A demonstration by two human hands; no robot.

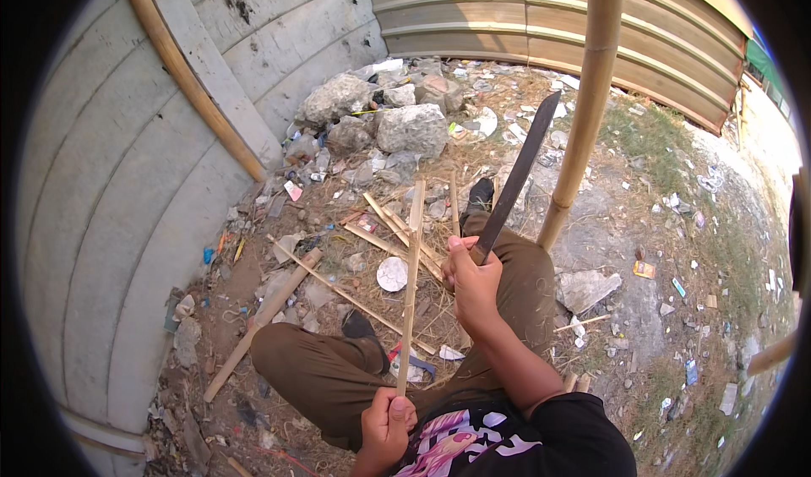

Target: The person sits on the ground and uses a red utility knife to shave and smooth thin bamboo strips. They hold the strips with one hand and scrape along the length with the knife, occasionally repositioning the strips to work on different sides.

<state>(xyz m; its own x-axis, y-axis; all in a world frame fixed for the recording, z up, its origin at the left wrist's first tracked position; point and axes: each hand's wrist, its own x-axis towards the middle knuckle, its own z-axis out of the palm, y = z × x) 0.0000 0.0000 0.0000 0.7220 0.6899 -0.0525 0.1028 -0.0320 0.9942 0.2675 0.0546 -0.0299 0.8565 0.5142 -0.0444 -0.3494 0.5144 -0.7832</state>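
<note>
My left hand (388,425) is closed around the lower end of a split bamboo strip (412,287), which stands up in front of my body between my legs. In my right hand (473,284) is the handle of a machete (522,166), its long dark blade pointing up and away to the right. The blade is apart from the strip. Several more bamboo strips (390,247) lie on the ground beyond my knees, and a thicker bamboo piece (263,325) lies to the left. Near my left foot a tool with a dark blade and red part (420,364) is partly hidden.
A thick upright bamboo pole (585,105) stands close to the machete's right. Pale rocks (412,130) and litter lie ahead. A concrete panel wall (110,207) runs along the left with a leaning bamboo pole (190,71); a corrugated metal fence (549,21) closes the back.
</note>
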